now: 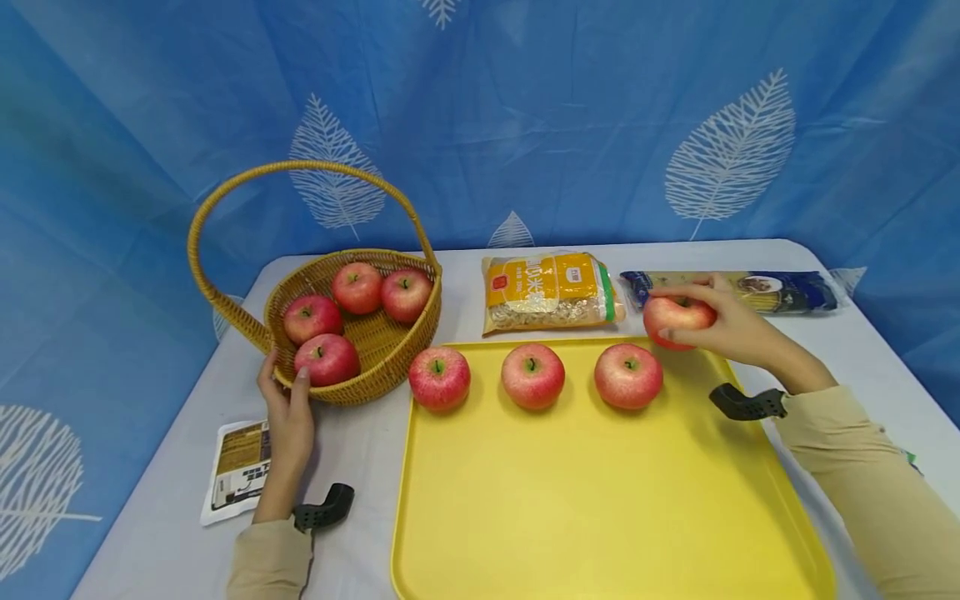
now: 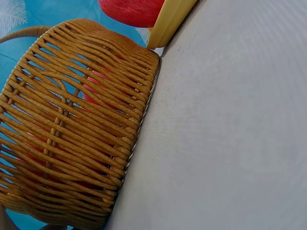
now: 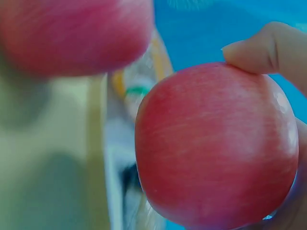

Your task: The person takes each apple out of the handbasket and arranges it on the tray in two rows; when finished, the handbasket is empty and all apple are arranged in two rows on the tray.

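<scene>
My right hand (image 1: pixel 723 325) grips a red apple (image 1: pixel 671 321) over the far right part of the yellow tray (image 1: pixel 585 500). In the right wrist view, the thumb lies along the top of this held apple (image 3: pixel 216 148). Three more apples stand in a row along the tray's far edge: a left one (image 1: pixel 440 379), a middle one (image 1: pixel 533 377) and a right one (image 1: pixel 628 377). My left hand (image 1: pixel 288 425) holds the near left rim of the wicker basket (image 1: pixel 386 379), thumb over the edge beside an apple (image 1: pixel 327 360). Several apples sit inside.
Behind the tray lies an orange grain bag (image 1: pixel 551 292). A long packet of noodles (image 1: pixel 787 292) is at the back right, partly behind my right hand. A flat white and brown pouch (image 1: pixel 238 471) lies left of my left forearm. The basket's tall handle (image 1: pixel 300 167) arches upward.
</scene>
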Tool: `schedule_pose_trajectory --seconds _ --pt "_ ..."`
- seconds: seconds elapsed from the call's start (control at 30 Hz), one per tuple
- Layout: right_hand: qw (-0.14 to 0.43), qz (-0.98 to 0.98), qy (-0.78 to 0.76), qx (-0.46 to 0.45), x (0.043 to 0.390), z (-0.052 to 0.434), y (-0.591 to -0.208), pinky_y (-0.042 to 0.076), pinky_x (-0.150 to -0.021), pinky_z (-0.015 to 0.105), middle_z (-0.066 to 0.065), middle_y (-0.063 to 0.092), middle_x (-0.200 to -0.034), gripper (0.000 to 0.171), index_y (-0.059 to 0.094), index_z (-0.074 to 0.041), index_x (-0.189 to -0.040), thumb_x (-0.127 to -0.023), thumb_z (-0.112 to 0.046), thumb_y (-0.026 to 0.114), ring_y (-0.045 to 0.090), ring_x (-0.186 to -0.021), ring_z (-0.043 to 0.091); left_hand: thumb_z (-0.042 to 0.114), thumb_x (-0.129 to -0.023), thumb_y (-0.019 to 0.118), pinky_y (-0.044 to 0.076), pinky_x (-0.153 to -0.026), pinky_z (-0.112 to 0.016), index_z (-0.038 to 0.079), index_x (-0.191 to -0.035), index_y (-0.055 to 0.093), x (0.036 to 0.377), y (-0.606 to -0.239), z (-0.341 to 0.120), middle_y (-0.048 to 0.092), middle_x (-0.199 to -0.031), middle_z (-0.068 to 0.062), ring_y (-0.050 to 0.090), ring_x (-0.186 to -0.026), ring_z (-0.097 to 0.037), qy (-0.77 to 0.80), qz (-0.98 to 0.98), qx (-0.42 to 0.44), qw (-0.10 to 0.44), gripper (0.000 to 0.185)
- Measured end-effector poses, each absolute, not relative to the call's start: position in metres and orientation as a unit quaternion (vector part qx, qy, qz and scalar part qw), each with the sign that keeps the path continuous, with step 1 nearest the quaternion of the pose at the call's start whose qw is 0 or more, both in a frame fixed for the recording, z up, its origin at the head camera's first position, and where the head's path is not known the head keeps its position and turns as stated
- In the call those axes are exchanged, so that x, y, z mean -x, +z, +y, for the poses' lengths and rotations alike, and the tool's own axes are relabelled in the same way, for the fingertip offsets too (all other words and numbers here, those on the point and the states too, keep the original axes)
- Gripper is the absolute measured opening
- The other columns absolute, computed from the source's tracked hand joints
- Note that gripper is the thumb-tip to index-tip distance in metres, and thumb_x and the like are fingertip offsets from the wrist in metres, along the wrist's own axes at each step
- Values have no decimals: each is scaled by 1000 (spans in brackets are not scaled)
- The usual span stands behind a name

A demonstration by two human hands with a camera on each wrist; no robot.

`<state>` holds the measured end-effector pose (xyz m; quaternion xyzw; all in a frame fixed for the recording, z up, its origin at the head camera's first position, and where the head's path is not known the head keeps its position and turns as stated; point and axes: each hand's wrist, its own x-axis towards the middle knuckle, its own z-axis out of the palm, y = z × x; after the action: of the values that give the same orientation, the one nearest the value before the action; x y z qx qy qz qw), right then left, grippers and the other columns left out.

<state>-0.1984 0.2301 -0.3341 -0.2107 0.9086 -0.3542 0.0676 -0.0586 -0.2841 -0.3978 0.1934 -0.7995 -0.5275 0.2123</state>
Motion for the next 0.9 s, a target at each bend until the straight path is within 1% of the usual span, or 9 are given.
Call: schedule_pose_trajectory --seconds 0.1,0.2,0.3,0.4,0.47,0.53,0.6,0.7,0.9 --pt "56 916 -347 194 188 250 -343 41 -66 21 21 30 -121 57 48 -11 -130 -78 -19 70 32 -99 26 39 -95 37 12 -114 -43 26 -142 11 59 -398 -284 10 -152 -1 11 -140 -20 -529 -799 -195 211 55" --pt "48 919 -345 182 176 266 -351 41 -62 18 21 30 -119 59 47 -9 -130 -77 -19 71 30 -97 23 39 -95 37 12 -114 -43 26 -142 11 59 -399 -284 10 -152 -1 11 -140 -20 -530 -798 -197 210 55" --pt "42 921 -344 180 162 278 -360 41 -62 16 20 30 -119 60 47 -9 -130 -77 -19 72 27 -97 13 39 -95 37 12 -114 -43 26 -142 10 59 -400 -284 10 -152 -1 11 -141 -19 -528 -799 -197 209 56" --pt "36 923 -344 169 149 285 -367 41 -62 14 17 31 -118 59 48 -11 -128 -75 -20 73 26 -92 2 39 -95 36 12 -114 -43 26 -142 10 60 -400 -284 9 -152 0 10 -141 -19 -527 -800 -198 208 56" --pt "33 923 -344 168 143 286 -369 41 -62 14 17 30 -119 59 49 -11 -128 -75 -20 73 27 -92 0 39 -95 36 12 -114 -43 27 -143 10 59 -399 -285 9 -152 0 10 -141 -19 -526 -800 -198 208 56" --pt "31 924 -343 164 139 285 -370 41 -63 13 18 30 -120 60 49 -12 -127 -74 -21 74 30 -94 5 39 -95 36 12 -114 -43 27 -143 10 59 -399 -285 9 -152 -1 10 -141 -19 -526 -800 -199 208 55" --pt "34 924 -343 163 138 284 -370 41 -63 14 19 29 -121 61 49 -12 -127 -73 -22 75 33 -98 15 39 -95 36 12 -114 -43 27 -143 10 58 -398 -286 9 -152 -1 10 -141 -19 -526 -800 -200 209 55" --pt "38 924 -343 165 137 279 -371 42 -64 19 23 28 -121 63 48 -11 -128 -73 -22 75 36 -99 30 39 -95 36 13 -114 -44 26 -143 10 58 -397 -285 9 -152 -1 10 -141 -20 -525 -800 -200 208 55" --pt "36 926 -334 171 136 273 -376 41 -67 28 25 27 -119 74 39 -9 -135 -72 -21 76 38 -97 35 38 -96 36 13 -114 -44 25 -143 9 58 -397 -284 8 -152 -1 10 -141 -20 -530 -798 -198 206 56"
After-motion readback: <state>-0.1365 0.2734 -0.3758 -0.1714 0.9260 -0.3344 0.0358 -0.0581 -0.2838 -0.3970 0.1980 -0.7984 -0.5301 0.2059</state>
